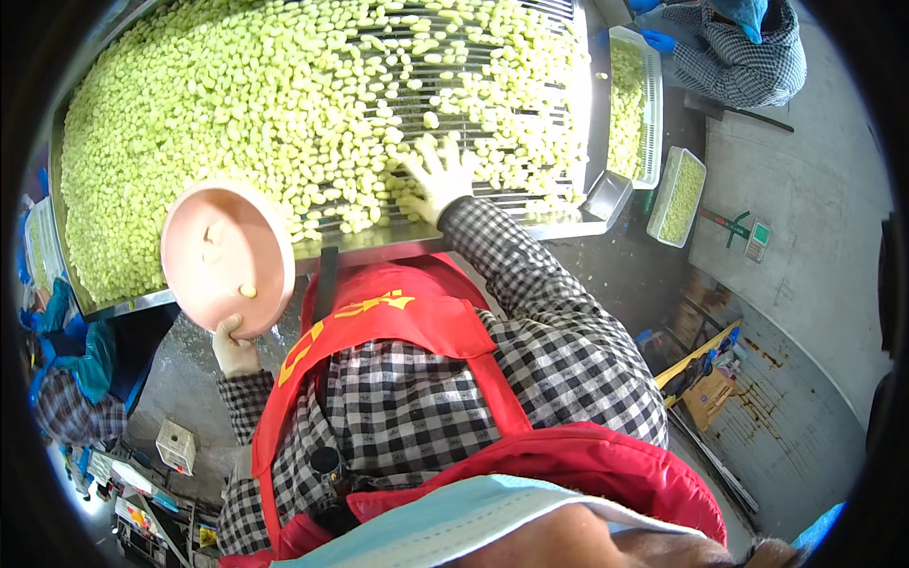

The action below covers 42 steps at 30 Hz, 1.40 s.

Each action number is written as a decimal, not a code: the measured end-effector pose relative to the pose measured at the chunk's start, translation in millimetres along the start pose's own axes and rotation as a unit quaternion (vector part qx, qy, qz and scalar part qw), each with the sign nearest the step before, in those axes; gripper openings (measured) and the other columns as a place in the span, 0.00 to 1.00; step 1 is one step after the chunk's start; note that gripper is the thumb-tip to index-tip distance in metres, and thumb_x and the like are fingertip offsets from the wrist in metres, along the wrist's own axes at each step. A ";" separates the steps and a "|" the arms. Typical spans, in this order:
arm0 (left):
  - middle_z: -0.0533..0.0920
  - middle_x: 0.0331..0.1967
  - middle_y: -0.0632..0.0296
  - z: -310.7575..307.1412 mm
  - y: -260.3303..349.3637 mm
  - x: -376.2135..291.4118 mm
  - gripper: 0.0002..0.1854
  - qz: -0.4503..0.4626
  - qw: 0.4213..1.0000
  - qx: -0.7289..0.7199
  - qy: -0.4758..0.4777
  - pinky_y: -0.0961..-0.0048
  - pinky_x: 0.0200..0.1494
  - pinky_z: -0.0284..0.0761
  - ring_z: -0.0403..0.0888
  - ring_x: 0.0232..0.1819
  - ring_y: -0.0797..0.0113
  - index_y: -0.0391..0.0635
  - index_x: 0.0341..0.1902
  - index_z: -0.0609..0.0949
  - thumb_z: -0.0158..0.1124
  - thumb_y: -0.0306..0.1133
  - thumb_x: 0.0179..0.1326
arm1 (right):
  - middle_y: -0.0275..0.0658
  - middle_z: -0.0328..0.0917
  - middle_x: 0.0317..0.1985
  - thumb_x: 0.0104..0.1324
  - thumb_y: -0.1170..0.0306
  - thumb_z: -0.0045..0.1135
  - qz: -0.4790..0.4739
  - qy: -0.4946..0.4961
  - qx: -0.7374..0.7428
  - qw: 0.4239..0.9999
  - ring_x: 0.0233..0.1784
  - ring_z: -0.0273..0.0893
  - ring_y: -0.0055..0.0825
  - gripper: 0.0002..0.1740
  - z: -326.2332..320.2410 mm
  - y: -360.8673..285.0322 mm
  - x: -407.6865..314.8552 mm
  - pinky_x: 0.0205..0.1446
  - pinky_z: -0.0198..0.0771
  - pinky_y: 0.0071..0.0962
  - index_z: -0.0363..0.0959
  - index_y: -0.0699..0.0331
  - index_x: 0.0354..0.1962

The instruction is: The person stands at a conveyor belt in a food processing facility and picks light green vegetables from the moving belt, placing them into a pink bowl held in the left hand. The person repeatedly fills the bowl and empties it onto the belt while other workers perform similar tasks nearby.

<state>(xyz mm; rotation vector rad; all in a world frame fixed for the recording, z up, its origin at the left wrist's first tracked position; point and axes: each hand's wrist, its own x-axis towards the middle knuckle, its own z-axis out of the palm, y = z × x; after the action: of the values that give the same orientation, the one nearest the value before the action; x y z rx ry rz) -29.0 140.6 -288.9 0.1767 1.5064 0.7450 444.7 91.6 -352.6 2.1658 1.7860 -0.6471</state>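
My left hand (238, 349), in a pale glove, grips the lower rim of a pinkish plastic bowl (238, 266). The bowl is tilted towards me, and a single green grape (247, 291) and small pale scraps lie inside it. To the right, my gloved right hand (444, 181) is spread palm down among loose green grapes (213, 121), its fingers apart. These oval grapes are heaped thickly on the left of a slatted metal sorting table (461, 131). They thin out around my right hand, where the dark slats show between them.
A metal chute (609, 201) juts from the table's right corner. Beyond it stand a white crate (653, 113) of grapes and a smaller white tub (685, 192) of grapes. A blue-gloved co-worker (746, 57) is at upper right; another person (82, 397) is at lower left.
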 end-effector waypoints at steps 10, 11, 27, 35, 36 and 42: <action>0.80 0.53 0.55 2.6 1.2 -0.6 0.20 0.026 0.999 -0.013 0.023 0.65 0.63 0.76 0.80 0.57 0.61 0.37 0.56 0.76 0.60 0.22 0.58 | 0.37 0.68 0.69 0.58 0.55 0.67 -0.120 -0.047 -0.053 0.990 0.76 0.59 0.41 0.19 11.0 125.2 -18.8 0.80 0.40 0.64 0.83 0.45 0.48; 0.80 0.53 0.55 -1.5 -0.5 0.6 0.20 0.030 0.999 -0.033 0.025 0.64 0.65 0.75 0.79 0.58 0.61 0.37 0.56 0.76 0.60 0.21 0.58 | 0.37 0.65 0.72 0.63 0.54 0.63 -0.086 -0.048 -0.086 0.991 0.78 0.57 0.41 0.18 16.7 155.9 -30.1 0.81 0.39 0.64 0.83 0.44 0.49; 0.83 0.48 0.53 -25.8 -24.3 0.3 0.15 0.038 0.989 -0.098 0.109 0.68 0.59 0.79 0.83 0.52 0.60 0.34 0.50 0.79 0.59 0.20 0.58 | 0.47 0.76 0.60 0.75 0.63 0.48 -0.168 0.054 0.134 0.975 0.54 0.80 0.48 0.21 2.8 -38.3 93.0 0.59 0.78 0.41 0.71 0.48 0.63; 0.81 0.52 0.53 -13.6 -32.2 -10.5 0.22 0.043 0.987 -0.115 0.105 0.62 0.60 0.80 0.83 0.54 0.57 0.33 0.57 0.76 0.58 0.18 0.57 | 0.45 0.80 0.52 0.73 0.69 0.48 -0.145 -0.026 0.015 0.989 0.60 0.78 0.41 0.18 -1.5 -101.2 148.7 0.61 0.74 0.44 0.76 0.49 0.58; 0.81 0.52 0.54 -14.3 -33.6 -9.4 0.22 0.039 0.988 -0.108 0.106 0.62 0.60 0.80 0.83 0.53 0.57 0.33 0.57 0.76 0.58 0.18 0.57 | 0.43 0.80 0.52 0.74 0.67 0.48 -0.109 -0.032 0.014 0.993 0.59 0.78 0.42 0.18 -4.6 -101.0 148.5 0.61 0.73 0.46 0.73 0.48 0.59; 0.82 0.52 0.54 -24.4 -40.0 3.9 0.20 0.031 0.981 -0.137 0.135 0.62 0.62 0.79 0.82 0.55 0.57 0.36 0.55 0.77 0.60 0.19 0.56 | 0.43 0.76 0.62 0.75 0.51 0.47 -0.053 -0.067 0.010 0.996 0.65 0.74 0.45 0.19 -3.8 -92.1 147.2 0.67 0.70 0.45 0.80 0.46 0.53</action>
<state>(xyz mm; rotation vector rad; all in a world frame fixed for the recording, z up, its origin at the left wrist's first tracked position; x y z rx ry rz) -38.9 103.7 -316.3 -0.0900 1.6388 1.0497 377.0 239.2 -414.4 1.9990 1.8409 -0.8161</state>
